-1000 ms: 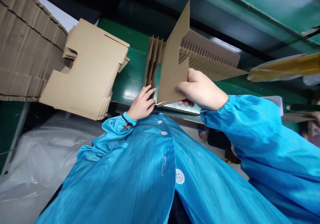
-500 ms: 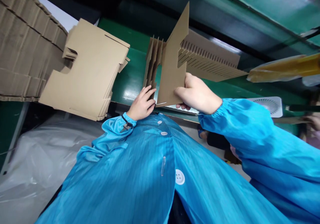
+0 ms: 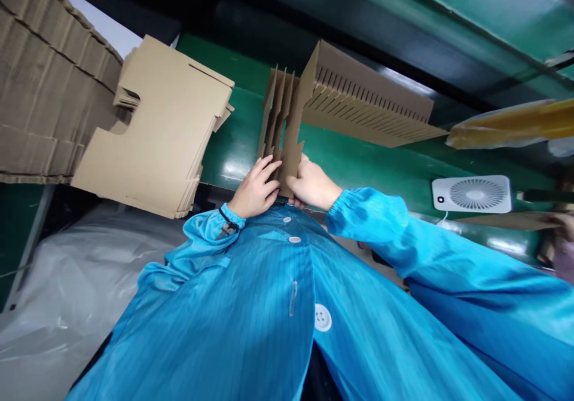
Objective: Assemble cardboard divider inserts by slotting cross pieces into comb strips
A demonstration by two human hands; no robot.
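While left hand [image 3: 254,190], right hand [image 3: 313,183] grip cardboard divider [image 3: 290,163], arms bent

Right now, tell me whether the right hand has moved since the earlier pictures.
Yes. The right hand, with its cardboard divider, has moved left in view, away from the white fan.

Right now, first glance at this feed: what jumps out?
The blue striped smock fills the bottom of the view. Just above it, at centre, the left hand and right hand grasp slotted cardboard dividers, which reach up and right across a green surface. Left of them sits a die-cut cardboard stack; far right, a white fan.
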